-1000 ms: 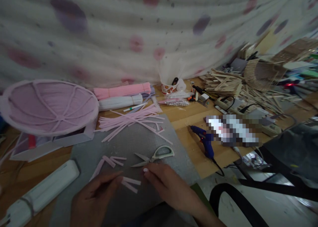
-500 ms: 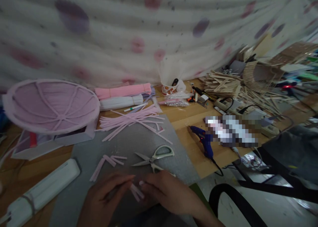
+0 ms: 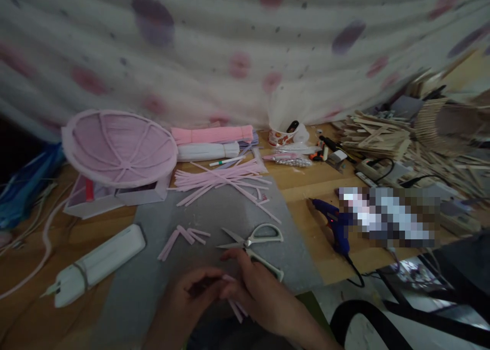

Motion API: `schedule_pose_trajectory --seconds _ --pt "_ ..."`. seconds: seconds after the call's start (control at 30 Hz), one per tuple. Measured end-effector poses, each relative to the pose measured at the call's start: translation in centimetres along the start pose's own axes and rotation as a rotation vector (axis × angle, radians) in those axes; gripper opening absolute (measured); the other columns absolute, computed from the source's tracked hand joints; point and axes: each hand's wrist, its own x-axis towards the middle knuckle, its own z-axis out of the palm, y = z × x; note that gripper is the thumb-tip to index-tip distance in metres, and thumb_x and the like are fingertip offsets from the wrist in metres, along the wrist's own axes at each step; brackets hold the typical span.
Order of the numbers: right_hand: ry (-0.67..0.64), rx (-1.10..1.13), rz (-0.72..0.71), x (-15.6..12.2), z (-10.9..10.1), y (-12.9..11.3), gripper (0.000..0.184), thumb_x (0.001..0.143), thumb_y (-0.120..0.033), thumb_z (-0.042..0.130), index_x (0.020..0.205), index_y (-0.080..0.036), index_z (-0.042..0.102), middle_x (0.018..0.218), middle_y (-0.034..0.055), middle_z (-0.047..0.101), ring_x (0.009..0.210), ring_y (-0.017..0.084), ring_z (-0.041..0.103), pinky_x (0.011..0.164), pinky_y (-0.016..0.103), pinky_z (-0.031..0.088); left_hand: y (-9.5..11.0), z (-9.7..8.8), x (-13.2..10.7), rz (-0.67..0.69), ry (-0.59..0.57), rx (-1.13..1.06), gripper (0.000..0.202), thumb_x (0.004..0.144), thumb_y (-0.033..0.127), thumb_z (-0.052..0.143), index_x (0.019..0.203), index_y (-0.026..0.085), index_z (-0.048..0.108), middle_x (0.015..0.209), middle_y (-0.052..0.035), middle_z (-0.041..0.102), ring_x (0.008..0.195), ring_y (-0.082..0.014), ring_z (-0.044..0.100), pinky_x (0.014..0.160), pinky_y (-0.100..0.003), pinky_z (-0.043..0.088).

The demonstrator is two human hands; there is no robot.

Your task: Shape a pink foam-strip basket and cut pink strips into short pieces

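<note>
My left hand and my right hand meet at the fingertips over the front of the grey mat. Pinched between them is a short folded piece of pale pink pipe cleaner, its two ends hanging below my right fingers. The rest of it is hidden by the fingers. Just beyond my right hand lie open scissors with pale handles. Several cut pink pipe cleaner pieces rest on the mat to the left, and a pile of long pink stems lies farther back.
A pink ribbed dome leans on a white box at back left. A white power bank-like block lies at left. To the right are a blue glue gun, a paper cup and wooden sticks.
The view has swung left, so things appear farther right. My hands have come closer together around the folded pink piece, and the right fingers now overlap the scissors' lower handle.
</note>
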Motion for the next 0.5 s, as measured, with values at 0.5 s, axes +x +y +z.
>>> schedule_pose_trajectory --seconds 0.5 --pt "1.221 -0.685 0.109 -10.9 -12.0 7.9 0.06 0.105 -0.042 0.006 0.12 -0.019 0.06 0.096 0.0141 0.072 0.089 0.024 0.07 0.081 0.038 0.054 -1.2 1.0 1.1 -0.071 -0.024 -0.116 0.041 0.06 0.06 0.083 0.068 0.021 0.074 0.057 0.0002 0.068 0.056 -0.0162 0.064 0.059 -0.024 0.054"
